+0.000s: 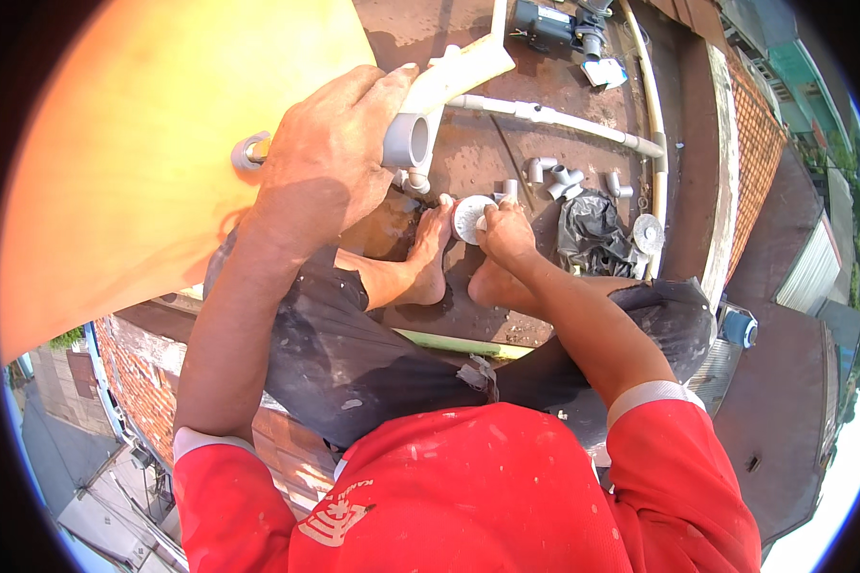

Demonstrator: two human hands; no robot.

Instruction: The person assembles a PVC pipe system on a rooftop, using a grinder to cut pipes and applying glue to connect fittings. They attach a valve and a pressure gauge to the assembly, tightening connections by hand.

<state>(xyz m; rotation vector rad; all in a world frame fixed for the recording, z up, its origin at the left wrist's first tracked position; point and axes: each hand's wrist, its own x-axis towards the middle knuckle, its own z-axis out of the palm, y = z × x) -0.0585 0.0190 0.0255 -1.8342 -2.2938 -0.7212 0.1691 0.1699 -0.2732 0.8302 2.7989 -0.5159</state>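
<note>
The left hand point(330, 148) gripped and partly hid a grey cylindrical plastic fitting point(407, 140), upper centre, its open end facing right, long axis near-level. The right hand point(508, 232) curled its fingers by a round white-topped tin point(466, 222), centre; whether gripping, I couldn't tell. Brown floor point(573, 145) stretched rightward to a cream pipe point(660, 186).

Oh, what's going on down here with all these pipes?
A person in a red shirt is working bare-handed. The left hand holds a grey pipe fitting, open end facing right, beside a large orange tank-like object. The right hand is at a small, round, white-topped container near the bare feet; exactly what its fingers grip is unclear. Loose grey fittings lie on the ground near a black plastic bag.
</note>
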